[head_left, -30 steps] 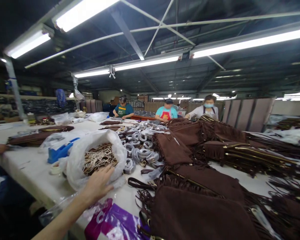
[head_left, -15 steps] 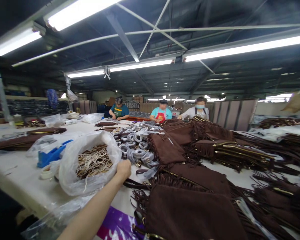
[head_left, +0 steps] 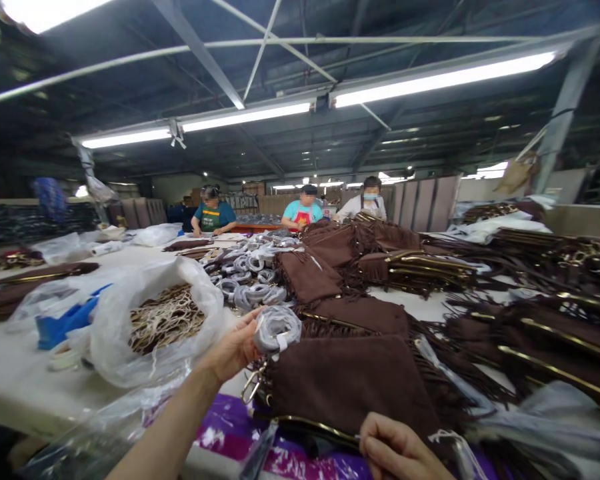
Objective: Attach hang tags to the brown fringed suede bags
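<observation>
My left hand [head_left: 237, 348] grips a coiled strap [head_left: 265, 331] in clear plastic wrap, with a small white band at its lower edge. It is held up over the left end of a brown fringed bag [head_left: 350, 380]. A metal snap hook [head_left: 251, 385] shows just below the coil; whether it belongs to the strap I cannot tell. My right hand [head_left: 391, 445] is closed in a pinch by the bag's gold-coloured front edge. A tiny pale bit shows at its fingertips, too small to name. Purple plastic [head_left: 220, 423] lies under the bag.
An open plastic sack of strings [head_left: 170, 320] stands left, beside a blue tape dispenser [head_left: 70, 317]. More wrapped coils [head_left: 255, 293] lie behind my left hand. Brown bags [head_left: 310, 277] pile up behind and right. Three people [head_left: 305, 210] work across the table.
My left hand has come back from the pile of coils with a wrapped strap in it. My right hand has come into view at the bag's front edge. The view has turned right.
</observation>
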Action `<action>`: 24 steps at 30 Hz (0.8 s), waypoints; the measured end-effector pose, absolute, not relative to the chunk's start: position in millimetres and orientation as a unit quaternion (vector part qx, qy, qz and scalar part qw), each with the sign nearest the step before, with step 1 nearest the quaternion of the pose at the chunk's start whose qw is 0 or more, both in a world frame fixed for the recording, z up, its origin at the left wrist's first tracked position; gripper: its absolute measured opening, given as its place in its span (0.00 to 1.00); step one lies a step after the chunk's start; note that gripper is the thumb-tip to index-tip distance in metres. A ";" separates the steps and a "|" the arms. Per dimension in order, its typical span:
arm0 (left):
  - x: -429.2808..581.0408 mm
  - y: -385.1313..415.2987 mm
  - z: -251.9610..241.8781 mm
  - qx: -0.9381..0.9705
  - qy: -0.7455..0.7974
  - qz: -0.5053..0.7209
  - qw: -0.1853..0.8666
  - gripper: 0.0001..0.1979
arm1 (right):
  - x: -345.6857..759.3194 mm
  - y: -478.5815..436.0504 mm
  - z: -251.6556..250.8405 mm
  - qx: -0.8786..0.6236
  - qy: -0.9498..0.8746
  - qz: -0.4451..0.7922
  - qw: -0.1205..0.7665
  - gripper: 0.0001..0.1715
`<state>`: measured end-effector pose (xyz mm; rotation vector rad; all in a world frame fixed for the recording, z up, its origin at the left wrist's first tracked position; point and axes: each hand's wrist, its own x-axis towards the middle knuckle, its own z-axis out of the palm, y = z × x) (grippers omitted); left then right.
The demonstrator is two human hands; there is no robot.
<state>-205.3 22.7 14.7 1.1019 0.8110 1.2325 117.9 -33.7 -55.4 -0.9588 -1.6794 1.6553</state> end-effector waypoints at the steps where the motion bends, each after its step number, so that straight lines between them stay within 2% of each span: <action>1: -199.6 21.7 3.2 0.487 0.393 0.518 0.583 0.32 | 116.6 -35.1 -53.1 -0.355 -0.628 0.624 0.301 0.30; 4: -191.8 20.3 -22.6 0.547 0.553 0.463 0.425 0.27 | 115.0 -40.9 -46.6 -0.354 -0.625 0.618 0.320 0.28; 6: -187.9 13.8 -25.1 0.577 0.606 0.457 0.301 0.24 | 116.0 -47.4 -41.3 -0.365 -0.639 0.596 0.320 0.27; 8: -177.1 0.0 -16.2 0.640 0.585 0.465 0.181 0.19 | 117.4 -56.3 -35.7 -0.379 -0.661 0.567 0.313 0.24; 10: -156.4 -17.7 -3.5 0.747 0.513 0.417 0.068 0.15 | 118.4 -66.6 -31.5 -0.396 -0.680 0.532 0.311 0.20; 13: -117.5 -35.9 6.5 0.878 0.411 0.243 0.028 0.09 | 119.6 -81.3 -31.0 -0.429 -0.716 0.443 0.327 0.16; 15: -98.3 -35.4 5.1 0.904 0.405 0.139 0.003 0.03 | 122.0 -89.1 -33.3 -0.445 -0.741 0.378 0.331 0.15; 16: -92.8 -31.8 3.7 0.902 0.416 0.111 -0.013 0.03 | 124.1 -92.1 -34.4 -0.450 -0.749 0.358 0.330 0.14; 20: -93.2 -12.0 6.2 0.877 0.459 0.135 -0.052 0.07 | 137.8 -96.7 -32.4 -0.472 -0.719 0.357 0.363 0.16; 24: -100.5 -12.4 16.9 0.853 0.471 0.215 -0.062 0.10 | 149.5 -87.8 -21.0 -0.487 -0.644 0.448 0.383 0.22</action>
